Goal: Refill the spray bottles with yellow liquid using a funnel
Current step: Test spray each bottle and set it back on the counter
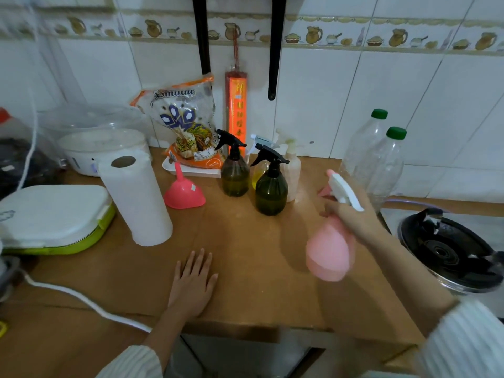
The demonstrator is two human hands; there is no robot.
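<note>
In right hand (351,214): pink spray bottle (330,249)

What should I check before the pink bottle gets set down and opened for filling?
1. Grip: right hand holds the pink plastic spray bottle by its neck, lifted and tilted: ok.
2. Landing spot: bare brown wooden counter below it: ok.
3. Left hand flat on the counter, free to help: ok.
4. Pink plastic funnel standing mouth-down by the white paper towel roll: ok.
5. White spray head on, not yet removed: not ok.
6. Liquid level inside the bottle: cannot tell.
</note>
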